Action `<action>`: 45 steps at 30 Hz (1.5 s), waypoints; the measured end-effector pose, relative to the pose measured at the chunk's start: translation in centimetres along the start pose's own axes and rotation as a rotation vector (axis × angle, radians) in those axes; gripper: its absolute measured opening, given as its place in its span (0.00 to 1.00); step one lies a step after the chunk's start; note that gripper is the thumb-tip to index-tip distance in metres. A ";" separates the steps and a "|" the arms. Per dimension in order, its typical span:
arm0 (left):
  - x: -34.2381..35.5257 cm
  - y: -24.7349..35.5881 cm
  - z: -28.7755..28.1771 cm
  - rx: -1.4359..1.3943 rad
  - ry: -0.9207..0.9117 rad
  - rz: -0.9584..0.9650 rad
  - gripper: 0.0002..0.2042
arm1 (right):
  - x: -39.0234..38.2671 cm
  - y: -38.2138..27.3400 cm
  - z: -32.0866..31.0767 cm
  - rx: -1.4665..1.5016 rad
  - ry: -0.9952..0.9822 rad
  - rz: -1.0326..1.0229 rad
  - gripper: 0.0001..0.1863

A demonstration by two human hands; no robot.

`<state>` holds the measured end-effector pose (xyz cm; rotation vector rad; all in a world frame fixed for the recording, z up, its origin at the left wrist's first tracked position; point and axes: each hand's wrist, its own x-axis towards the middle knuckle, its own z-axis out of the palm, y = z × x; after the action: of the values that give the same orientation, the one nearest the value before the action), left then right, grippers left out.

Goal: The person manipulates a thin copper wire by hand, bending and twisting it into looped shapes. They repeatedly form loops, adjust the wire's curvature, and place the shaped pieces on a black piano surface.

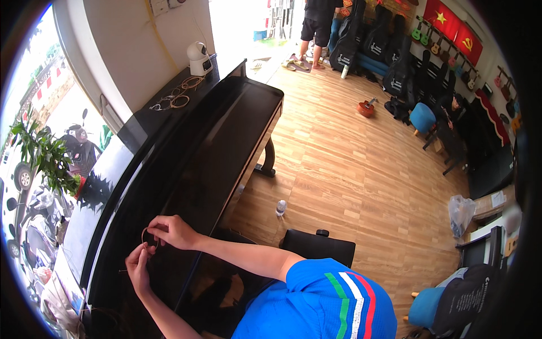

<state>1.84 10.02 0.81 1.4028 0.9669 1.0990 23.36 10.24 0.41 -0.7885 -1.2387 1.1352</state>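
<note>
Over the black upright piano (226, 133), my two hands work on a thin copper-coloured coil of wire (143, 234), which looks like an instrument string. My right hand (174, 231) pinches the upper side of the loop between thumb and fingers. Just below it, my left hand (137, 268) grips the lower side with closed fingertips. A short wire end seems to stick out beside the left hand. More coiled strings (179, 101), some coppery and some silvery, lie on the far end of the piano top.
A white camera (199, 59) stands beyond the coils. A potted plant (73, 183) sits left of the piano. A black stool (318, 247) and a plastic bottle (281, 208) stand at right. A ukulele (367, 108) lies on the floor; a person (317, 28) stands near the doorway.
</note>
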 end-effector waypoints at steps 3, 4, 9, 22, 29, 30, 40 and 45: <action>-0.1 0.0 0.0 0.021 -0.051 0.015 0.12 | 0.0 0.0 0.0 0.011 0.000 0.001 0.08; -0.2 0.1 -0.1 0.020 -0.059 -0.004 0.13 | 0.0 0.0 0.0 0.012 -0.005 0.005 0.08; -0.4 0.5 -0.3 0.004 -0.072 -0.047 0.13 | 0.2 0.3 0.3 0.046 -0.016 0.020 0.08; -0.6 2.0 -0.1 0.064 -0.131 -0.096 0.17 | 0.3 0.5 0.6 0.049 -0.039 0.133 0.08; -0.2 1.5 0.6 0.003 -0.004 0.000 0.12 | 0.2 0.0 0.7 0.026 -0.057 0.090 0.08; -0.2 1.6 0.6 0.013 0.034 -0.007 0.13 | 0.2 0.1 0.9 0.040 -0.072 0.085 0.08; -0.1 1.2 1.9 0.072 0.028 0.049 0.19 | 0.1 -0.5 0.5 -0.016 -0.216 0.054 0.13; -0.1 1.4 2.2 0.145 0.018 0.080 0.21 | 0.2 0.1 0.4 -0.137 -0.262 0.070 0.11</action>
<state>3.93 9.20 2.19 1.5632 1.0280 1.1202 22.98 10.42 0.49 -0.8088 -1.5302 1.2490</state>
